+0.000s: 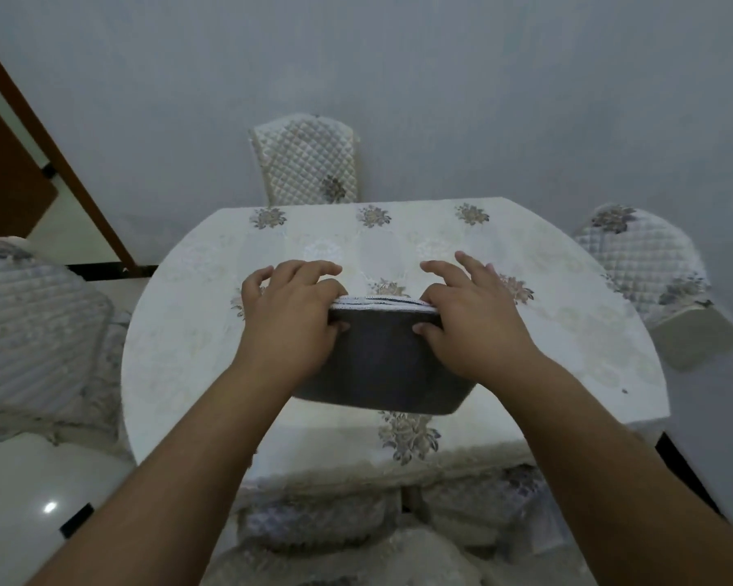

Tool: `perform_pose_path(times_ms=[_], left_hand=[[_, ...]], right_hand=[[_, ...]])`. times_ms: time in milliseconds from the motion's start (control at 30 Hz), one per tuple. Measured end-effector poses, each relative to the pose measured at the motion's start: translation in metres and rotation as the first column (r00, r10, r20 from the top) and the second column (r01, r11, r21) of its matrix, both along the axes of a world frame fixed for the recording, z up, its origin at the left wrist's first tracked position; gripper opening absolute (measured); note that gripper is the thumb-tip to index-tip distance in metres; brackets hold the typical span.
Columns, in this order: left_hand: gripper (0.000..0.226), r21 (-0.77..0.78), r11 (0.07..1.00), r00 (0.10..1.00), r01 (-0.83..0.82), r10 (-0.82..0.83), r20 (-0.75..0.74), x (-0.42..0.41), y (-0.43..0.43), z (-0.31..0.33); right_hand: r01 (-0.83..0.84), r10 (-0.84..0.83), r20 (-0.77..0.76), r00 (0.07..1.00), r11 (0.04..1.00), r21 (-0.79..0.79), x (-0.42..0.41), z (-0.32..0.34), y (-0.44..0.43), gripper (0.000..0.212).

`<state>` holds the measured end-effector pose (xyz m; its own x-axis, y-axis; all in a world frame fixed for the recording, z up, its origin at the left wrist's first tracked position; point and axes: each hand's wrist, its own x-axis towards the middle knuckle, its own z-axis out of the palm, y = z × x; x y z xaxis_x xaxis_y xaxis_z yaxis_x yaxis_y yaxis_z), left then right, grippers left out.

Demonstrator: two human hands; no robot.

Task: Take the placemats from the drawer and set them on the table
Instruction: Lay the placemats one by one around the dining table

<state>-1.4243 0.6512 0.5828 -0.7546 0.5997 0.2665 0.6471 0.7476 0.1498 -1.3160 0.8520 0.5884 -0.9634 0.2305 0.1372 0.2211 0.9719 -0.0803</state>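
A person's two bare hands hold a stack of placemats (381, 365) over the middle of a dining table (568, 332) draped in a cream cloth printed with grey-gold flower sprays. The stack stands tilted on edge, its dark grey face toward the camera and thin white lace-like trim showing along its upper edge. Whether its lower edge touches the cloth cannot be told.

The left hand (290, 315), at 9 o'clock of the stack, grips the upper corner, its fingers curled over the far side and its thumb pressed on the grey face. The right hand (468, 315), at 3 o'clock, pinches the opposite corner, its thumb on the grey face and its fingers reaching loosely past the trim.

Quilted, flower-patterned chairs ring the table: one chair back (310, 162) at 12 o'clock against the pale wall (441, 78), a second chair (644, 264) at 2 o'clock, a third chair (35, 323) at 9 o'clock, and a cushioned seat (322, 526) tucked under the near edge at 6 o'clock. A brown door (5, 179) stands at 10 o'clock above a glossy white floor (18, 501).
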Motion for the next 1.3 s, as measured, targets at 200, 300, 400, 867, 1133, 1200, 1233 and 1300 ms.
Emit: perform_pose_path(times_ms=[200, 300, 400, 867, 1133, 1200, 1233, 1300], left_hand=[[0.029, -0.016, 0.999, 0.998, -0.049, 0.050, 0.039, -0.054, 0.053, -0.019], [0.026, 0.036, 0.995, 0.993, -0.097, 0.099, -0.068, -0.079, 0.080, -0.016], [0.025, 0.139, 0.983, 0.972, -0.117, 0.142, -0.186, -0.100, 0.103, -0.016], [0.062, -0.232, 0.957, 0.890, -0.174, 0.254, 0.380, -0.097, 0.133, -0.222], [0.062, -0.193, 0.923, 0.785, -0.332, 0.384, 0.486, -0.117, 0.131, -0.244], [0.063, -0.261, 0.884, 0.695, -0.387, 0.466, 0.548, -0.124, 0.129, -0.251], [0.063, -0.299, 0.865, 0.652, -0.403, 0.501, 0.569, -0.127, 0.127, -0.256], [0.060, -0.337, 0.833, 0.574, -0.439, 0.549, 0.607, -0.130, 0.126, -0.265]], right_hand=[[-0.051, 0.051, 0.021, 0.998, 0.998, -0.041, -0.067, -0.022, 0.057, 0.034], [-0.051, 0.050, -0.067, 0.996, 0.999, -0.015, -0.098, -0.017, 0.084, 0.032], [-0.032, 0.028, -0.252, 0.967, 0.999, -0.012, -0.123, -0.015, 0.105, 0.027], [0.116, -0.045, 0.232, 0.972, 0.946, -0.304, -0.132, -0.234, 0.123, 0.035], [0.362, -0.294, 0.238, 0.926, 0.873, -0.328, -0.127, -0.261, 0.159, 0.059], [0.449, -0.353, 0.318, 0.880, 0.836, -0.315, -0.130, -0.266, 0.167, 0.071], [0.483, -0.370, 0.363, 0.855, 0.823, -0.299, -0.131, -0.268, 0.170, 0.076], [0.523, -0.380, 0.439, 0.814, 0.808, -0.271, -0.132, -0.276, 0.174, 0.080]])
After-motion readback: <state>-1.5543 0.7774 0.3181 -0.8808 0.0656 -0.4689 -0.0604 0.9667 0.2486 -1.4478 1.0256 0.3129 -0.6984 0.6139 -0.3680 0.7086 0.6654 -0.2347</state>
